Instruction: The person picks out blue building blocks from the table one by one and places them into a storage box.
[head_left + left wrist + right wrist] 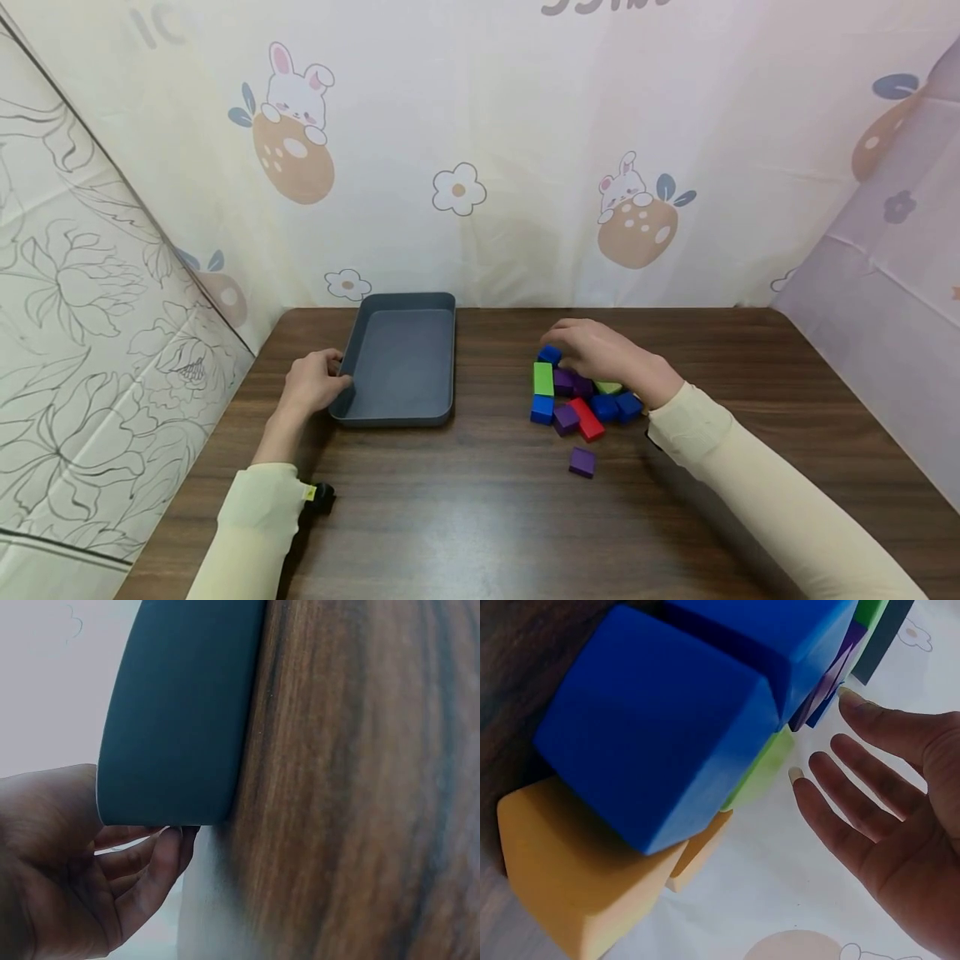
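My left hand (309, 383) grips the left side of a dark grey rectangular tray (396, 358), with the thumb at the rim. In the left wrist view the fingers (154, 881) bend against the tray's end wall (176, 720). Over the back of a cluster of coloured blocks hovers my right hand (600, 350), fingers apart and holding nothing. Beneath and around it are a blue block (550, 355), a light green block (543, 378), a red block (586, 419) and several purple and blue ones. Up close, the right wrist view shows a yellow block (577, 855) beside a blue block (656, 727).
A single purple block (582, 462) lies apart, in front of the cluster. Both stand on a dark wood table (450, 517), with the tray at its back left. A patterned cloth (525, 233) hangs behind the table, and more cloth hangs at both sides.
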A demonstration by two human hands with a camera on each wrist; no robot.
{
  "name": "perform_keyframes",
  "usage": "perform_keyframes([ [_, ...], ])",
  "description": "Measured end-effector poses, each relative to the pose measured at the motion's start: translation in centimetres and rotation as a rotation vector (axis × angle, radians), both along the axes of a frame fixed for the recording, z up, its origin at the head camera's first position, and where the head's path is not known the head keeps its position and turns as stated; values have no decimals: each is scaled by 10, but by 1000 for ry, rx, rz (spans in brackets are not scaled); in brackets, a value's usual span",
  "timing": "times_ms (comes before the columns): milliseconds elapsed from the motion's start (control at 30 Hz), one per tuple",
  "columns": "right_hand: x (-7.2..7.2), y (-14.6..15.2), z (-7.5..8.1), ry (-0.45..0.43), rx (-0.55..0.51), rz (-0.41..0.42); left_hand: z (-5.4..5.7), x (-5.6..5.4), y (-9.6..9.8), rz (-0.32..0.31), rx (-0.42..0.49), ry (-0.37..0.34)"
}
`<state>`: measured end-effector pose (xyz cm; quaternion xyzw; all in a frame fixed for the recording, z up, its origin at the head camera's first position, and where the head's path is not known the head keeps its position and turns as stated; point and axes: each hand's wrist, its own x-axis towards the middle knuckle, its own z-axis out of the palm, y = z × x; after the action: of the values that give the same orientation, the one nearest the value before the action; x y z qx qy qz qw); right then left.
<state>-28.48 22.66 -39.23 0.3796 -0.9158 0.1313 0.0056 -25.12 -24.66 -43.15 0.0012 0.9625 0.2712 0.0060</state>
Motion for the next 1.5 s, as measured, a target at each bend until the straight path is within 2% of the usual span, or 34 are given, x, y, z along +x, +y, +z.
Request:
perform_keyframes([
  [433, -12, -7, -2, -97, 34, -7, 0, 0, 1, 13, 5, -11],
  [667, -20, -8, -3, -91, 52, 7, -1, 0, 1, 18, 7, -15],
  [900, -27, -5, -5, -96, 54, -35, -2, -1, 0, 19, 8, -5],
  [1200, -33, 2, -7, -149, 70, -114, -2, -1, 0, 3, 3, 4],
  [1500, -39, -2, -8, -146, 63, -61, -1, -1, 1, 4, 6, 5],
])
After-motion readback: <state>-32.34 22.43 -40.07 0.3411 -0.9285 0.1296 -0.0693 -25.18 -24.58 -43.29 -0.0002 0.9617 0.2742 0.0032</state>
